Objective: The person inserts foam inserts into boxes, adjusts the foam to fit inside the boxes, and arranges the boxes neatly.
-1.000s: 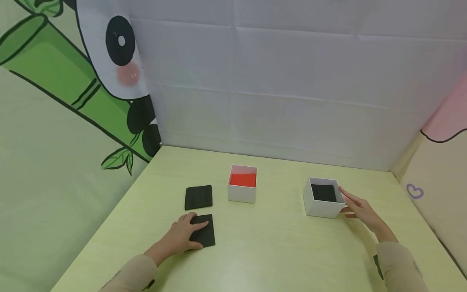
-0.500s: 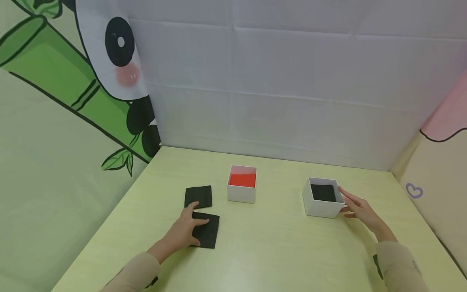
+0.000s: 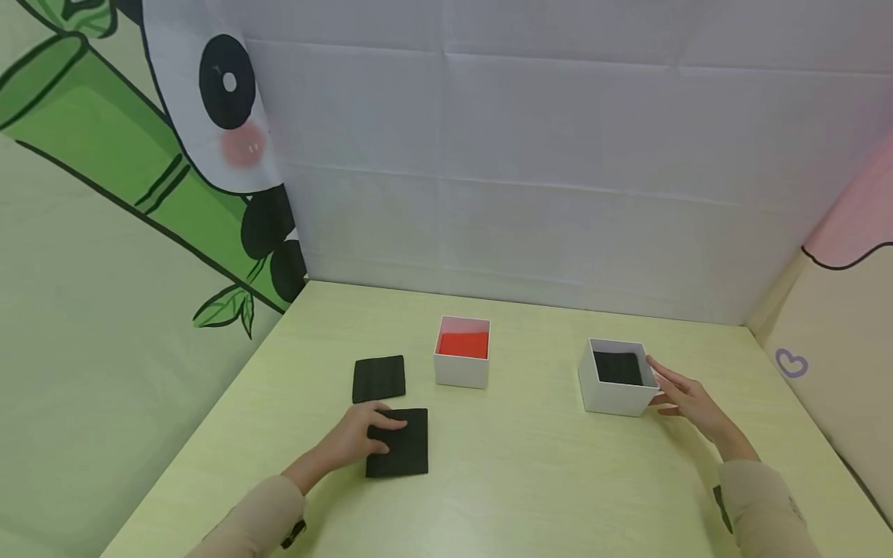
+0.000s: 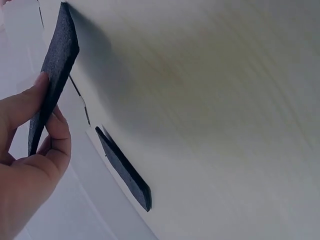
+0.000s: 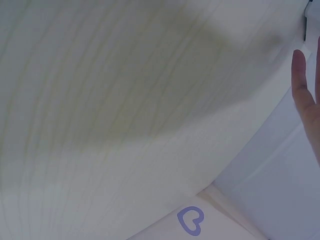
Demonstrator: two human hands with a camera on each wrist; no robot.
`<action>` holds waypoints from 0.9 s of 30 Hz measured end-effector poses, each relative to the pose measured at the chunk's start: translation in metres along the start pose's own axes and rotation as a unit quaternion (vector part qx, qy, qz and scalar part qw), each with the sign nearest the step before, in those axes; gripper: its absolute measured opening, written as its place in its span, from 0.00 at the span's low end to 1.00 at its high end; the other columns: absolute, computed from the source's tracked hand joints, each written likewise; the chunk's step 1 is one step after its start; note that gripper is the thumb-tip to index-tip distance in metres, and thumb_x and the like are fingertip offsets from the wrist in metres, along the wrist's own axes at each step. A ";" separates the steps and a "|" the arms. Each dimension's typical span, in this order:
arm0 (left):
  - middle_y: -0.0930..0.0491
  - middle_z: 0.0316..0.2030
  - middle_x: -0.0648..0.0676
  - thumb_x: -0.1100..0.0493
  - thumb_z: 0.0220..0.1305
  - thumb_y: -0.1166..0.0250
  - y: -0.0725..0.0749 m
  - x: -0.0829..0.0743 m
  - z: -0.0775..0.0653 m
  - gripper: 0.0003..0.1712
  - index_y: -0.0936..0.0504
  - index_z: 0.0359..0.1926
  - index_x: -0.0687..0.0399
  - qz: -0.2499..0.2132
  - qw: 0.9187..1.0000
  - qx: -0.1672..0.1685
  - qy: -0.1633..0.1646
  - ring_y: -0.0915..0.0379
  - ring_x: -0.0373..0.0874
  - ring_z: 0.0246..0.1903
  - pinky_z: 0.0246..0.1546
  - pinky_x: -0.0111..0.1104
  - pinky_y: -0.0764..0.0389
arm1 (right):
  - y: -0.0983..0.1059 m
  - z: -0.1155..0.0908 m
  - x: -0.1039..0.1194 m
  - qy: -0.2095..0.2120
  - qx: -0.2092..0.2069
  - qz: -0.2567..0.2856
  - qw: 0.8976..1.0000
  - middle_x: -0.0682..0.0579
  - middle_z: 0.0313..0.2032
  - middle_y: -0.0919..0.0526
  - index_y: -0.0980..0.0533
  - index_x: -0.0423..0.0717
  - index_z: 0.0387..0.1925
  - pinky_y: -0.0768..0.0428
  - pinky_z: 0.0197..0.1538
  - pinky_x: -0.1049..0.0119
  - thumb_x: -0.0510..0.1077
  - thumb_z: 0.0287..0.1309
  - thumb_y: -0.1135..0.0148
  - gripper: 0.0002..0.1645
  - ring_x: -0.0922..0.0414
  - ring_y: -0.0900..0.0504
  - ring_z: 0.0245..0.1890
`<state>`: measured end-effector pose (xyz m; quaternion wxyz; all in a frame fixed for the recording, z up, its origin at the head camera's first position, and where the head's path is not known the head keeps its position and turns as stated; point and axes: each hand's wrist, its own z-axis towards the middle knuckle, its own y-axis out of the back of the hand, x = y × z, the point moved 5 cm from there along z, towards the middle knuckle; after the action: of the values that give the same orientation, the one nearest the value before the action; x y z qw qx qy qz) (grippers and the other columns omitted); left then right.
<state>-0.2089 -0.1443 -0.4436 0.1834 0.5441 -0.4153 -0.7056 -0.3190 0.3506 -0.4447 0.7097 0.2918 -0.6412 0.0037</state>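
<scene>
My left hand (image 3: pixel 356 436) pinches a square black pad (image 3: pixel 408 449), thumb on one face and fingers behind it. In the left wrist view this pad (image 4: pixel 62 55) is tilted and raised off the table. Just beyond it a second black pad (image 3: pixel 379 378) lies flat. At the right, my right hand (image 3: pixel 691 407) touches the right wall of a white open-topped box (image 3: pixel 617 401), its fingers fairly straight. Inside that box lies a black piece (image 3: pixel 618 368). Only a finger and part of my right hand (image 5: pixel 307 105) appear in the right wrist view.
Another white box (image 3: pixel 462 372), with a red piece (image 3: pixel 463 345) inside, stands between the black pads and the right-hand box. The pale wooden table (image 3: pixel 530 465) ends at a white cloth backdrop (image 3: pixel 530 170). Printed cloth hangs at both sides.
My left hand has picked up the nearer black pad, which has turned and shifted slightly right. My right hand stays at the box.
</scene>
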 end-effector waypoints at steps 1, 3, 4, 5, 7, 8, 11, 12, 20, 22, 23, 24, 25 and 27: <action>0.27 0.47 0.62 0.71 0.43 0.31 0.001 0.000 0.001 0.22 0.18 0.44 0.57 -0.013 1.000 -0.002 -0.003 0.35 0.59 0.49 0.45 0.49 0.32 | 0.000 0.000 0.000 0.000 -0.001 0.000 1.000 0.75 0.44 0.29 0.51 0.42 0.66 0.24 0.39 0.61 0.45 0.68 0.61 0.28 0.56 0.20 0.37; 0.26 0.46 0.62 0.71 0.44 0.32 0.002 0.000 0.003 0.21 0.18 0.44 0.57 -0.033 0.999 -0.010 -0.011 0.34 0.59 0.50 0.45 0.49 0.32 | 0.001 0.000 0.000 -0.003 -0.002 0.000 1.000 0.75 0.44 0.29 0.51 0.42 0.66 0.24 0.39 0.61 0.45 0.68 0.61 0.29 0.57 0.20 0.37; 0.25 0.46 0.61 0.71 0.45 0.32 0.003 -0.001 0.003 0.20 0.17 0.43 0.56 -0.036 0.999 -0.015 -0.015 0.34 0.59 0.50 0.45 0.49 0.31 | 0.001 0.000 0.000 -0.004 -0.003 0.000 1.000 0.76 0.44 0.30 0.51 0.43 0.66 0.24 0.39 0.61 0.46 0.68 0.60 0.29 0.57 0.20 0.37; 0.24 0.45 0.60 0.71 0.45 0.33 0.003 -0.003 0.004 0.20 0.17 0.43 0.56 -0.041 0.999 -0.020 -0.019 0.32 0.58 0.48 0.44 0.47 0.30 | 0.001 0.000 0.000 -0.006 -0.004 0.000 1.000 0.76 0.44 0.30 0.51 0.43 0.66 0.24 0.39 0.61 0.46 0.68 0.60 0.29 0.58 0.20 0.37; 0.23 0.39 0.57 0.72 0.47 0.34 0.005 -0.007 0.006 0.19 0.17 0.43 0.56 -0.050 0.998 -0.026 -0.027 0.29 0.53 0.41 0.39 0.41 0.27 | 0.002 0.000 -0.001 -0.010 -0.008 0.001 1.000 0.75 0.44 0.30 0.50 0.44 0.66 0.24 0.39 0.61 0.47 0.68 0.60 0.29 0.58 0.20 0.37; 0.23 0.36 0.56 0.72 0.47 0.35 0.005 -0.009 0.007 0.18 0.17 0.42 0.56 -0.054 0.998 -0.030 -0.033 0.29 0.50 0.38 0.36 0.38 0.26 | 0.002 0.000 -0.001 -0.009 -0.008 0.001 1.000 0.74 0.45 0.30 0.50 0.44 0.66 0.24 0.39 0.60 0.47 0.68 0.60 0.29 0.59 0.21 0.37; 0.23 0.32 0.52 0.73 0.48 0.36 0.005 -0.016 0.012 0.16 0.17 0.40 0.59 -0.074 0.996 -0.035 -0.047 0.32 0.40 0.30 0.28 0.30 0.28 | 0.003 0.000 -0.001 -0.008 -0.010 0.002 1.000 0.72 0.45 0.29 0.50 0.44 0.66 0.24 0.39 0.60 0.47 0.68 0.60 0.29 0.58 0.20 0.37; 0.23 0.31 0.51 0.73 0.48 0.36 0.004 -0.018 0.013 0.15 0.17 0.39 0.60 -0.084 0.995 -0.035 -0.047 0.33 0.38 0.27 0.26 0.29 0.29 | 0.003 -0.001 0.000 -0.008 -0.011 0.003 1.000 0.71 0.45 0.29 0.50 0.44 0.66 0.24 0.39 0.60 0.47 0.67 0.60 0.29 0.58 0.20 0.37; 0.23 0.28 0.51 0.68 0.50 0.34 -0.004 -0.028 0.029 0.08 0.18 0.34 0.60 -0.159 0.986 -0.041 -0.032 0.37 0.34 0.16 0.19 0.28 0.29 | 0.001 -0.001 0.001 -0.012 -0.010 0.001 1.000 0.61 0.50 0.29 0.51 0.44 0.66 0.24 0.39 0.60 0.46 0.68 0.60 0.29 0.56 0.21 0.37; 0.22 0.30 0.53 0.67 0.51 0.35 -0.007 -0.031 0.032 0.09 0.18 0.37 0.62 -0.178 0.983 -0.042 -0.030 0.37 0.34 0.15 0.18 0.29 0.29 | 0.001 -0.001 0.001 -0.014 -0.011 -0.003 1.000 0.53 0.52 0.29 0.51 0.44 0.66 0.24 0.39 0.60 0.47 0.68 0.60 0.29 0.55 0.21 0.37; 0.21 0.32 0.54 0.66 0.52 0.35 -0.008 -0.033 0.034 0.10 0.18 0.39 0.62 -0.184 0.982 -0.041 -0.028 0.36 0.35 0.15 0.18 0.29 0.28 | 0.001 -0.001 0.001 -0.015 -0.013 -0.006 1.000 0.48 0.53 0.30 0.51 0.44 0.66 0.24 0.39 0.60 0.47 0.68 0.60 0.29 0.54 0.21 0.37; 0.21 0.33 0.54 0.66 0.53 0.36 -0.010 -0.034 0.035 0.11 0.18 0.40 0.62 -0.186 0.981 -0.042 -0.027 0.37 0.35 0.14 0.18 0.29 0.29 | 0.001 -0.001 0.001 -0.016 -0.014 -0.009 1.000 0.43 0.54 0.31 0.51 0.44 0.66 0.24 0.39 0.59 0.47 0.68 0.61 0.29 0.54 0.21 0.38; 0.21 0.34 0.54 0.65 0.54 0.36 -0.011 -0.035 0.037 0.12 0.18 0.41 0.61 -0.186 0.981 -0.042 -0.026 0.38 0.35 0.14 0.17 0.28 0.30 | 0.001 -0.001 0.001 -0.018 -0.014 -0.012 1.000 0.39 0.55 0.33 0.52 0.44 0.66 0.24 0.39 0.60 0.47 0.68 0.61 0.29 0.53 0.21 0.38; 0.21 0.34 0.54 0.65 0.55 0.37 -0.013 -0.038 0.040 0.13 0.18 0.43 0.61 -0.185 0.981 -0.044 -0.026 0.38 0.35 0.14 0.17 0.28 0.31 | 0.000 -0.001 0.001 -0.019 -0.015 -0.016 1.000 0.32 0.56 0.36 0.52 0.43 0.66 0.24 0.39 0.59 0.47 0.68 0.61 0.29 0.52 0.21 0.38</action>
<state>-0.2302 -0.0937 -0.4280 0.0628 0.5847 -0.2805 -0.7586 -0.3183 0.3510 -0.4440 0.7014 0.2912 -0.6502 -0.0226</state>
